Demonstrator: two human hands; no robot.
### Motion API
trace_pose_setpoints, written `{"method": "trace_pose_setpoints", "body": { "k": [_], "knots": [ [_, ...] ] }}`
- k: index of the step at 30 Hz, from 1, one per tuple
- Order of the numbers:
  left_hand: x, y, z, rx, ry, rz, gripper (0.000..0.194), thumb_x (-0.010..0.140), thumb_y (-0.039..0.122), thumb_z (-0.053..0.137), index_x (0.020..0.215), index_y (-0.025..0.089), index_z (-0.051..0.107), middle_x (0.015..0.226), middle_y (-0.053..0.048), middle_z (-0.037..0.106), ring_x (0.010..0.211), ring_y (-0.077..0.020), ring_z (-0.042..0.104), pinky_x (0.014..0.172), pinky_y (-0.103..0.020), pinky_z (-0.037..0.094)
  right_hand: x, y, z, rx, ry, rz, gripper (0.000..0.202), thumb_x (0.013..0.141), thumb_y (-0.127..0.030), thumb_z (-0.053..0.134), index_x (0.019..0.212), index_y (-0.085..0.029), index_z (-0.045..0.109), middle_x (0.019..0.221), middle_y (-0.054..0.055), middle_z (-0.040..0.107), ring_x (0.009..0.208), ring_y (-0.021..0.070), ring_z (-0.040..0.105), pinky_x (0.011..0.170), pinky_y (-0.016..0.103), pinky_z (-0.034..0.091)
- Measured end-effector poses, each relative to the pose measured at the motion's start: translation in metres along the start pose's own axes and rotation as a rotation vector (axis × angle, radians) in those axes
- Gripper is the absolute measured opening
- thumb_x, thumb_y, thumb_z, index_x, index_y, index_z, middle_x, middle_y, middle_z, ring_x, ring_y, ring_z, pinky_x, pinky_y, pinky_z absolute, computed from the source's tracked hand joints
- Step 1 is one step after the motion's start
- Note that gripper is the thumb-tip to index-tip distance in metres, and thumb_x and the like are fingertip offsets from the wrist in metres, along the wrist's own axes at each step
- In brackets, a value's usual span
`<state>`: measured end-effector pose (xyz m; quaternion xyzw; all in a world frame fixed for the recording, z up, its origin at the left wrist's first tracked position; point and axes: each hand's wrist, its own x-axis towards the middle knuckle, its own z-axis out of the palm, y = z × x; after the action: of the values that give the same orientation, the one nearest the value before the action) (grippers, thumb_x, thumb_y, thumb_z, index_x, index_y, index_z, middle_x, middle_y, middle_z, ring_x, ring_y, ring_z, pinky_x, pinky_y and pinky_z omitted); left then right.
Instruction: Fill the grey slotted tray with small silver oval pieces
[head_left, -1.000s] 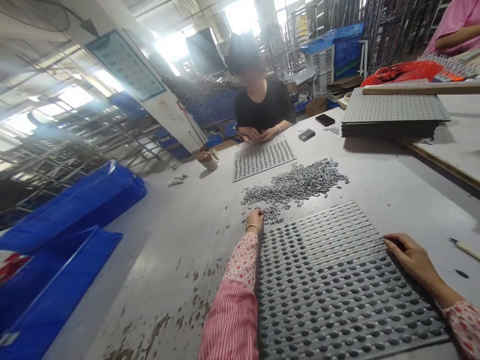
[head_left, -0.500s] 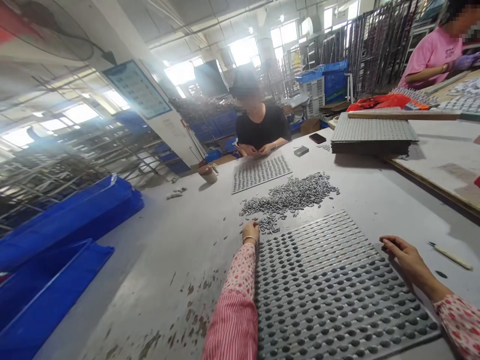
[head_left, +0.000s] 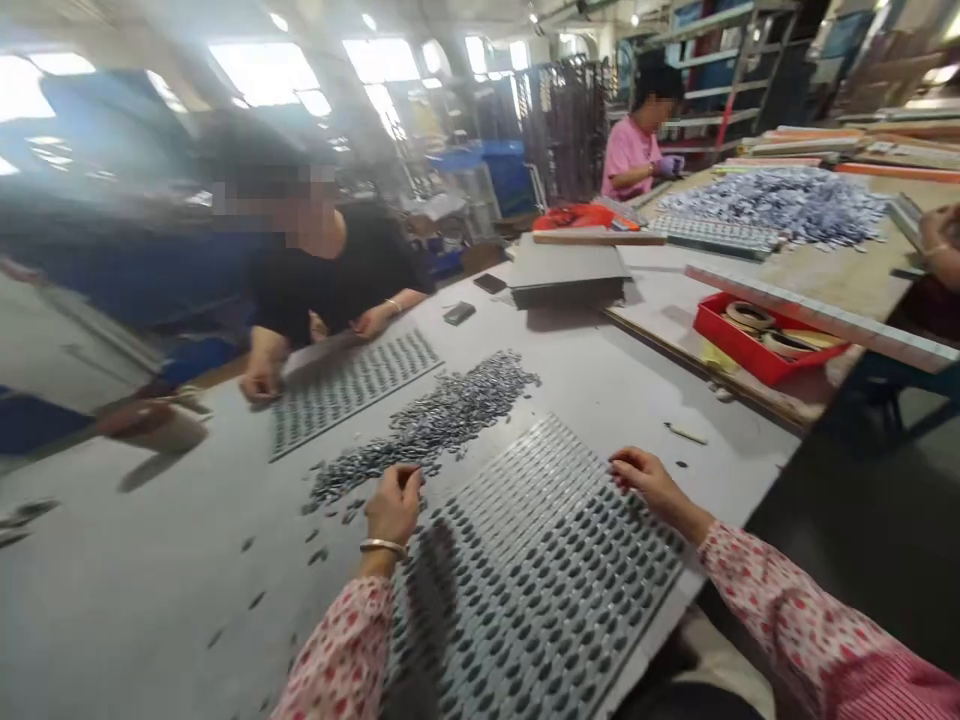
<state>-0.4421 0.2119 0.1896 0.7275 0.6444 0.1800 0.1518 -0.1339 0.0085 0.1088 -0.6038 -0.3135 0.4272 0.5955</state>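
Both my left hand and right hand have curled fingers; whether they pinch anything, I cannot tell. Between them lies the oval-patterned board, near end cut off, beside the grey pieces.

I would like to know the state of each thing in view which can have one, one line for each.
Near board: mostly covered with dark ovals, far section without them.
Pile of pieces: loose, spread out.
Farther board: bearing rows of ovals.
Red box: open-topped, with contents.
Board stack: topped by wooden bar.
Left hand: fingers bent, beside pile; grip contents unclear.
Right hand: fingers bent, at near board's edge; contact unclear.
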Motion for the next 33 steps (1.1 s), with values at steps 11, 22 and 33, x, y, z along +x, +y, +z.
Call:
{"method": "trace_pose_setpoints", "body": {
  "k": [11, 22, 33],
  "knots": [
    [-0.137, 0.092, 0.046, -0.494, -0.568, 0.524, 0.011, 0.079, 0.030, 0.050, 0.080, 0.021, 0.056, 0.072, -0.003, 0.063, 0.066, -0.0157, 0.059, 0.063, -0.028, 0.048, -0.069, -0.017, 0.075, 0.235, -0.267, 0.076, 0.027, 0.073, -0.040, 0.065, 0.082, -0.017, 0.056, 0.063, -0.003, 0.056, 0.052, 0.0087, 0.051, 0.049, 0.022, 0.044],
    [-0.158, 0.044, 0.015, -0.626, -0.709, 0.364, 0.022, 0.078, 0.036, 0.055, 0.097, 0.026, 0.061, 0.101, -0.008, 0.065, 0.091, -0.0219, 0.062, 0.080, -0.033, 0.051, -0.009, -0.018, -0.039, -0.951, 0.304, -0.067, 0.015, 0.082, -0.023, 0.049, 0.078, -0.017, 0.062, 0.076, 0.006, 0.065, 0.072, 0.0179, 0.058, 0.070, 0.029, 0.042],
    [-0.205, 0.020, -0.010, -0.758, -0.610, 0.081, 0.024, 0.077, 0.044, 0.055, 0.093, 0.027, 0.062, 0.096, -0.007, 0.067, 0.089, -0.0234, 0.063, 0.082, -0.035, 0.052, 0.020, -0.011, 0.007, -1.035, 0.011, -0.358, 0.017, 0.084, -0.022, 0.051, 0.096, -0.020, 0.062, 0.096, 0.006, 0.057, 0.091, 0.0167, 0.051, 0.081, 0.028, 0.040]
  ]
}}
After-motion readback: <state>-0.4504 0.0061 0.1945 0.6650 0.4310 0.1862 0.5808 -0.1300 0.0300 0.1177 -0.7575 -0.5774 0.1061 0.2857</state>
